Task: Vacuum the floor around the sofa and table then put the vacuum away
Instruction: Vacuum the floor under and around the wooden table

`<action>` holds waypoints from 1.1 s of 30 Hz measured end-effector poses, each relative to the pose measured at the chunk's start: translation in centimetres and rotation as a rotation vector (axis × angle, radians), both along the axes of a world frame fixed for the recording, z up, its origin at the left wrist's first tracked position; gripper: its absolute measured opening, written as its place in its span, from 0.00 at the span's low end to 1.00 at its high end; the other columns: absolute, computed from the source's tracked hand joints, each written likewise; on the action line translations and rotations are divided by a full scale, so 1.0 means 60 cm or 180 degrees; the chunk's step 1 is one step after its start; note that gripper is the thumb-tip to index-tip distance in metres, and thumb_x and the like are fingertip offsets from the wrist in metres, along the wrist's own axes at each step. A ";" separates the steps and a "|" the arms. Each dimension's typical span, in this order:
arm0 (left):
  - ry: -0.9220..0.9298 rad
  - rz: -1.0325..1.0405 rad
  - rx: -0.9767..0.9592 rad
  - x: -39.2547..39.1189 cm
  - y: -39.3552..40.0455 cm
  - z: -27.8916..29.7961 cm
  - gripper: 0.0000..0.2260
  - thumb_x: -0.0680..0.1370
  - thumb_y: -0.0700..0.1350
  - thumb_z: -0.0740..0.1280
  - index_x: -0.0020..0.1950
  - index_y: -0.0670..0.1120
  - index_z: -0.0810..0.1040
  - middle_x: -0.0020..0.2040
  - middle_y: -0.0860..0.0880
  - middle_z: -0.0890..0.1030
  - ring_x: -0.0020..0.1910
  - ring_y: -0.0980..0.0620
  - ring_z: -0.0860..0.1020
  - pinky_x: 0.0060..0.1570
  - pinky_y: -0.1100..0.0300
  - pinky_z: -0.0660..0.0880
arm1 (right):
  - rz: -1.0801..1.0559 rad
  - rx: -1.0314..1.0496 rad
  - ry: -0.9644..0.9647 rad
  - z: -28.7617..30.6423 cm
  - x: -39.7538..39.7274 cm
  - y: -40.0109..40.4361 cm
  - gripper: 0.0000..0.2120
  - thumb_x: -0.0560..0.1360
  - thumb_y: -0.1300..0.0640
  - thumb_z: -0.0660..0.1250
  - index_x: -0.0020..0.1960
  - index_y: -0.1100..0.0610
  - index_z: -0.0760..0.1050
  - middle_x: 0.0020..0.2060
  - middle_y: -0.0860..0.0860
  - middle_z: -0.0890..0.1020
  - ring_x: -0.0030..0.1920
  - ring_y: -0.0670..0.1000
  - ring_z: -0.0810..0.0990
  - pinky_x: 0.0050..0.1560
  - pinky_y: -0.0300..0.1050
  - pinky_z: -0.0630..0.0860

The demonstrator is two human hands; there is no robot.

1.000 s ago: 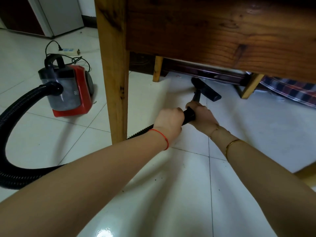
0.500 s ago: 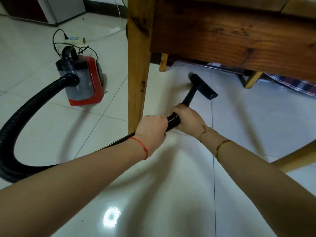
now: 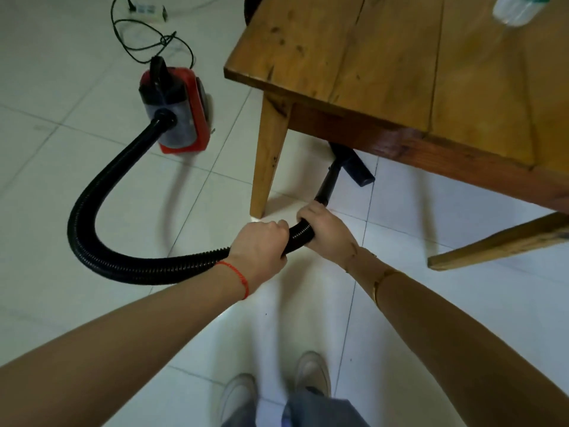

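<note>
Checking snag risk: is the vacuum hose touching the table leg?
Apart. The head view shows bare white floor tile between the vacuum hose and the foot of the table leg; the hose passes in front of it, gripped by the left hand.

You are standing in a home living area, where glossy white floor tiles (image 3: 462, 318) are reflecting the light beside a worn, knotty wooden table (image 3: 385, 57). A small red canister vacuum cleaner (image 3: 178, 109) is sitting on the floor, its cord trailing toward a white power strip (image 3: 147, 10).
</note>
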State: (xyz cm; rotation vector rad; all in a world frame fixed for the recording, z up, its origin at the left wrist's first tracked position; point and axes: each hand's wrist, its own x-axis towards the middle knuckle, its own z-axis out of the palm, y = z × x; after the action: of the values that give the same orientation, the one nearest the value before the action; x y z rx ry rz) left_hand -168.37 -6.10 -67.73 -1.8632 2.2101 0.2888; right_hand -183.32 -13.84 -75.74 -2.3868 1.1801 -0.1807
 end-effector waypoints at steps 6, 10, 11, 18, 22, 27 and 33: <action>0.0000 -0.0061 0.0281 0.010 0.042 0.106 0.10 0.77 0.46 0.62 0.55 0.44 0.70 0.45 0.46 0.79 0.39 0.46 0.77 0.35 0.57 0.65 | 0.0074 0.0429 -0.0059 0.100 0.003 0.055 0.11 0.69 0.61 0.72 0.48 0.59 0.73 0.47 0.54 0.76 0.49 0.52 0.75 0.52 0.44 0.77; 0.0010 -0.0050 0.0412 0.020 0.062 0.159 0.10 0.76 0.46 0.62 0.55 0.44 0.70 0.46 0.46 0.79 0.41 0.45 0.78 0.36 0.58 0.65 | 0.0000 0.0708 -0.0138 0.150 0.010 0.086 0.09 0.69 0.62 0.70 0.47 0.59 0.74 0.45 0.54 0.76 0.49 0.54 0.76 0.53 0.46 0.76; 0.0024 -0.0046 0.0450 0.023 0.067 0.169 0.10 0.76 0.47 0.62 0.55 0.44 0.70 0.46 0.46 0.79 0.42 0.45 0.78 0.36 0.57 0.65 | 0.0008 0.0758 -0.0160 0.159 0.011 0.093 0.09 0.69 0.62 0.70 0.47 0.60 0.74 0.45 0.54 0.76 0.49 0.54 0.76 0.54 0.46 0.76; 0.0051 -0.0166 0.0635 0.059 0.097 0.218 0.10 0.76 0.47 0.62 0.55 0.45 0.70 0.47 0.47 0.80 0.43 0.45 0.79 0.36 0.58 0.65 | -0.0049 0.0962 -0.0420 0.202 0.040 0.142 0.07 0.68 0.66 0.68 0.46 0.62 0.74 0.44 0.54 0.77 0.50 0.53 0.75 0.56 0.44 0.74; 0.0023 -0.0308 0.0626 0.069 0.088 0.231 0.10 0.77 0.46 0.62 0.56 0.45 0.69 0.47 0.47 0.80 0.43 0.45 0.79 0.36 0.58 0.65 | -0.0240 0.0935 -0.0390 0.212 0.048 0.145 0.07 0.68 0.65 0.68 0.45 0.59 0.72 0.43 0.52 0.75 0.44 0.50 0.74 0.46 0.45 0.76; 0.0056 -0.0416 0.0597 0.045 0.058 0.223 0.11 0.77 0.44 0.62 0.59 0.45 0.69 0.49 0.47 0.80 0.46 0.45 0.79 0.37 0.57 0.65 | -0.0684 0.0935 -0.0323 0.202 0.026 0.133 0.06 0.71 0.63 0.67 0.43 0.56 0.70 0.40 0.49 0.73 0.38 0.47 0.73 0.40 0.40 0.73; 0.0156 -0.0582 0.0685 0.010 0.061 0.215 0.12 0.77 0.44 0.63 0.60 0.44 0.70 0.50 0.46 0.80 0.45 0.45 0.79 0.37 0.57 0.66 | -0.0922 0.1081 0.0020 0.193 -0.016 0.150 0.07 0.73 0.63 0.66 0.42 0.54 0.70 0.39 0.48 0.73 0.37 0.42 0.71 0.40 0.32 0.66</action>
State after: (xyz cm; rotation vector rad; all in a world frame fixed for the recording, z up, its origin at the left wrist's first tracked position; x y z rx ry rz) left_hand -167.77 -2.43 -54.84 -1.5478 2.2605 0.5200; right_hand -184.25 -4.85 -64.16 -1.9218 1.4305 -0.0586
